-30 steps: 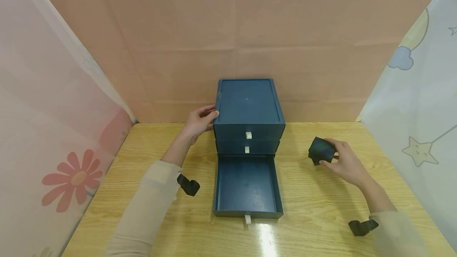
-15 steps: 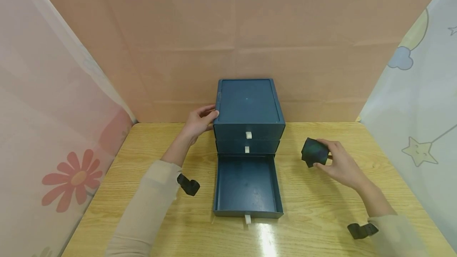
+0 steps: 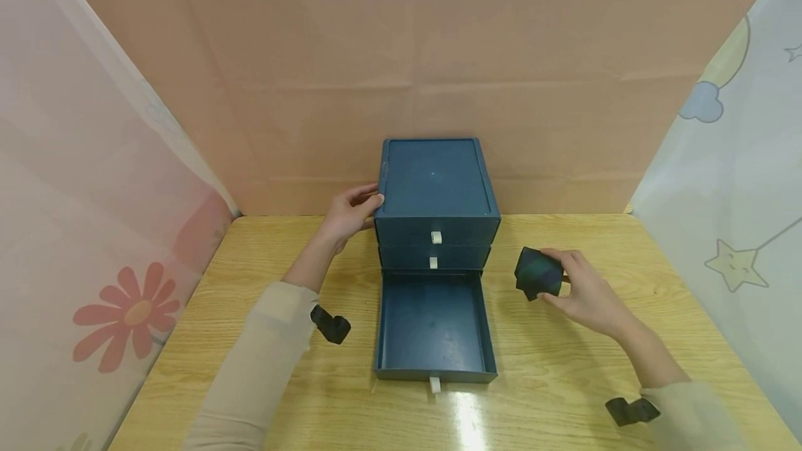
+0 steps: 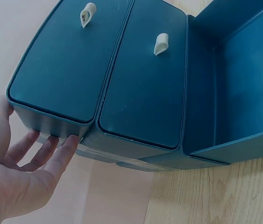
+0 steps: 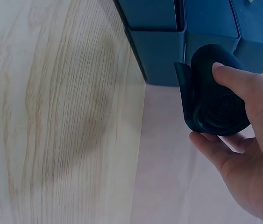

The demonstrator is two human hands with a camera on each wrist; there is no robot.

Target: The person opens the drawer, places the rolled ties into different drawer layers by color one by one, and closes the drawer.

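Right grip (image 3: 585, 291) curls around one dark rolled band (image 3: 537, 273); left grip (image 3: 348, 215), fingers straight, touches one three-drawer cabinet (image 3: 435, 186).

no writing, label, brand, number or sign is showing legibly in any of the views.
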